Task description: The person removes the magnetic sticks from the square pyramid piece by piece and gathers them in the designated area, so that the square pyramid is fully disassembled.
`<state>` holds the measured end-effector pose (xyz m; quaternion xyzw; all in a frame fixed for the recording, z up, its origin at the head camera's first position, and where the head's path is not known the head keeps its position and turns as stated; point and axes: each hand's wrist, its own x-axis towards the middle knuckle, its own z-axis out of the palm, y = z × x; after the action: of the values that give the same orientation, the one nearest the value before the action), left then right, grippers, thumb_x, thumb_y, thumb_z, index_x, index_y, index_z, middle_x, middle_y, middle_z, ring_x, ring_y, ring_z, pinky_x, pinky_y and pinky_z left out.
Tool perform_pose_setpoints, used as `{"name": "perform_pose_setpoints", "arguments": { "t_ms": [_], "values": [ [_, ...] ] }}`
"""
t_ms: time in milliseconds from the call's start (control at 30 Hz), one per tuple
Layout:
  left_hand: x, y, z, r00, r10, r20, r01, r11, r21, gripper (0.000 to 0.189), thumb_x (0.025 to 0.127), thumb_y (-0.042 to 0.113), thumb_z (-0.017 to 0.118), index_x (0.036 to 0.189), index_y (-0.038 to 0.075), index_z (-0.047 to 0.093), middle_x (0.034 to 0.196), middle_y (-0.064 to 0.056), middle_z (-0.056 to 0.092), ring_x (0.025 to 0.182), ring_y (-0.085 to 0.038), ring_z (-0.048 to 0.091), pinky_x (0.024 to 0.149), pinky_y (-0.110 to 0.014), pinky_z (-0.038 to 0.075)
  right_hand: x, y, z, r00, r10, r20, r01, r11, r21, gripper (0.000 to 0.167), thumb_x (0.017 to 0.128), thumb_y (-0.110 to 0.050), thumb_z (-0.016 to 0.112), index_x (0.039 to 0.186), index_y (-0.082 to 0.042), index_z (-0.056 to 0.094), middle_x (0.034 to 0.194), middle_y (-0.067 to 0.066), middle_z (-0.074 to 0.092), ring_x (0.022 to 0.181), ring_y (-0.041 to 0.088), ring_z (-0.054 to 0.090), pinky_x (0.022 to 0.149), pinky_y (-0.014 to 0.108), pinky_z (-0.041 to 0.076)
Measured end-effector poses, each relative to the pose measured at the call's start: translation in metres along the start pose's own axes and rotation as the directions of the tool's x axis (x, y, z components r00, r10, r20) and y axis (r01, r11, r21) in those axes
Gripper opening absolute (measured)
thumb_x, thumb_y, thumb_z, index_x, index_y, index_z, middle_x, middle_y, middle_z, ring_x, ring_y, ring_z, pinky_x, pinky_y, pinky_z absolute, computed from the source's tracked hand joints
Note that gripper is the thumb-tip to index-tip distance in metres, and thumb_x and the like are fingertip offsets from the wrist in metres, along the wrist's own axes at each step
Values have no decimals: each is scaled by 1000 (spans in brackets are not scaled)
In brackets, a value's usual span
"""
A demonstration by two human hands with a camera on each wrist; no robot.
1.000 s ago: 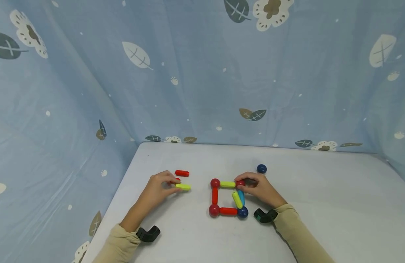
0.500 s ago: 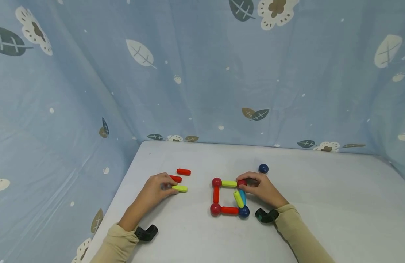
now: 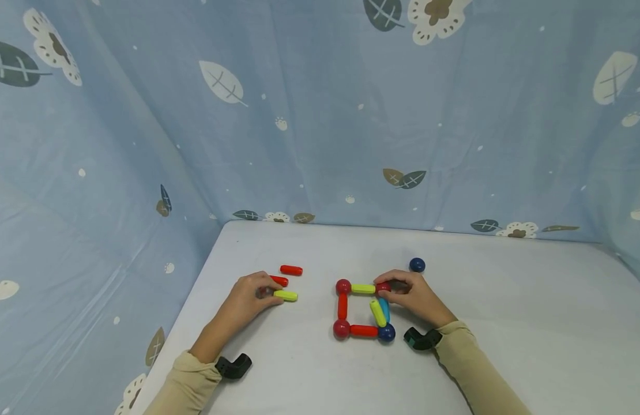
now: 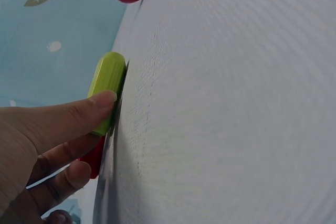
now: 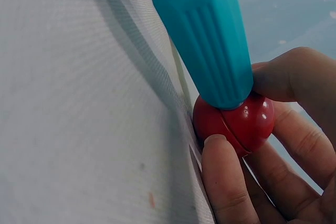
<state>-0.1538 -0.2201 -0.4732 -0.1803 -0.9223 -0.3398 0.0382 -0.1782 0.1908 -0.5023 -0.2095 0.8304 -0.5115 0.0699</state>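
Note:
My left hand (image 3: 249, 295) pinches a yellow-green magnetic rod (image 4: 107, 80) between thumb and fingers, low over the white table. Just behind those fingertips lies a red rod (image 3: 280, 280), partly covered by the hand. At the far right corner of a square of rods and balls, my right hand (image 3: 410, 295) grips a red ball (image 5: 252, 121). A blue rod (image 5: 207, 40) runs from that ball to the dark blue ball (image 3: 386, 333) at the near right corner. Another yellow-green rod (image 3: 378, 313) slants up from the dark blue ball.
The square's left side is a red rod (image 3: 342, 306) between two red balls; its near side is another red rod (image 3: 364, 331). A loose red rod (image 3: 291, 270) lies beyond my left hand. A loose dark blue ball (image 3: 417, 264) sits behind my right hand. Patterned blue cloth (image 3: 320, 115) hangs behind the table.
My left hand has shifted slightly left with the yellow-green rod, uncovering more of the red rod behind it. The right hand keeps its hold on the red ball. The head view has shifted slightly.

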Motion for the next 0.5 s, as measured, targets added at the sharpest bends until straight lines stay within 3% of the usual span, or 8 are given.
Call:
{"name": "perform_pose_setpoints", "arguments": {
  "t_ms": [500],
  "values": [
    [0, 1, -1, 1000, -5, 0, 5, 1000, 9, 27, 77, 14, 90, 102, 13, 81, 83, 4, 67, 69, -9, 50, 61, -21, 41, 2, 2, 1, 1000, -10, -7, 10, 1000, -18, 27, 94, -23, 78, 120, -16, 75, 118, 5, 74, 101, 12, 65, 86, 22, 57]
  ]
}}
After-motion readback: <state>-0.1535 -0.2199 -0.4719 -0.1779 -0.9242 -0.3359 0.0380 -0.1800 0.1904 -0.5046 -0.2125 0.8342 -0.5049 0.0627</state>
